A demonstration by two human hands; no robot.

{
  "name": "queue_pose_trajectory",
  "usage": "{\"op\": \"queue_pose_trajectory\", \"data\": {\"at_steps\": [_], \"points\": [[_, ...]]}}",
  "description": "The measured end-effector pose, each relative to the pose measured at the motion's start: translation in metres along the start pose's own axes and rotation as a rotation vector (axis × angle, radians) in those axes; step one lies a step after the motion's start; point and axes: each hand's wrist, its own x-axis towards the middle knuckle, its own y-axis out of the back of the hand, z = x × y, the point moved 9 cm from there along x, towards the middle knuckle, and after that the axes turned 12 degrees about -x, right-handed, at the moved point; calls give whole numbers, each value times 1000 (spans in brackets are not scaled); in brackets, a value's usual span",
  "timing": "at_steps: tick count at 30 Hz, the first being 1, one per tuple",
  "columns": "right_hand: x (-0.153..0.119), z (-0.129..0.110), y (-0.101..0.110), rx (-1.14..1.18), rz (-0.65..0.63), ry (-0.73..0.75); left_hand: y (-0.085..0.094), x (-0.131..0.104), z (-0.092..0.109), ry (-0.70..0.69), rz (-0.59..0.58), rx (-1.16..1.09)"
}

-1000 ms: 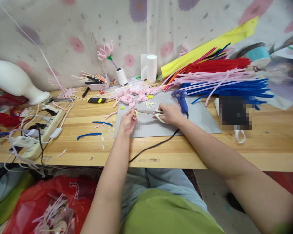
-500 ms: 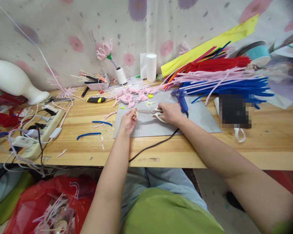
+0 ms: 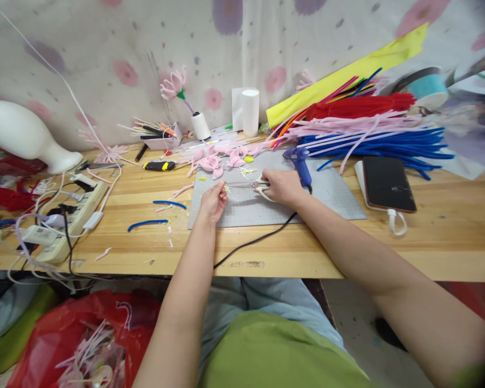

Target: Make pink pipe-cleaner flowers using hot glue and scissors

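Note:
My right hand point(image 3: 281, 187) is wrapped round the handles of the scissors point(image 3: 254, 185), whose blades point left over the grey mat point(image 3: 250, 212). The blade tips reach the fingertips of my left hand point(image 3: 214, 202), which is closed in a pinch; a small yellowish bit shows at the fingertips, too small to make out clearly. Just behind lie pink fuzzy petals point(image 3: 210, 163), a yellow piece point(image 3: 248, 159) and thin pale strands point(image 3: 247, 173). The blue glue gun point(image 3: 302, 167) rests beyond my right hand.
Pipe cleaners in red point(image 3: 359, 106), pink and blue point(image 3: 380, 145) lie back right, near a black phone-like device point(image 3: 389, 184). A power strip point(image 3: 70, 221) with cables stands left. A black cable point(image 3: 254, 242) crosses the front edge. A pink flower point(image 3: 173, 85) stands behind.
Both hands stay almost in place, with the scissors still at my left fingertips. The orange tip seen at the left fingers before no longer shows.

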Motion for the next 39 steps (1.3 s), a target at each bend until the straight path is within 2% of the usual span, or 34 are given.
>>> {"op": "queue_pose_trajectory", "data": {"at_steps": [6,23,28,34,39], "points": [[0,-1,0,-35,-21,-1,1,1,-1,14,0,-10],[-1,-4,4,-72,25,16,1,-1,-2,46,35,-50],[-1,-3,2,-67,3,-5,1,-3,-5,104,60,-99],[-1,-2,1,-64,-12,-17,-4,-6,-10,192,34,-186],[-1,-2,1,-51,-9,-20,-6,-8,-12,210,31,-204]]}}
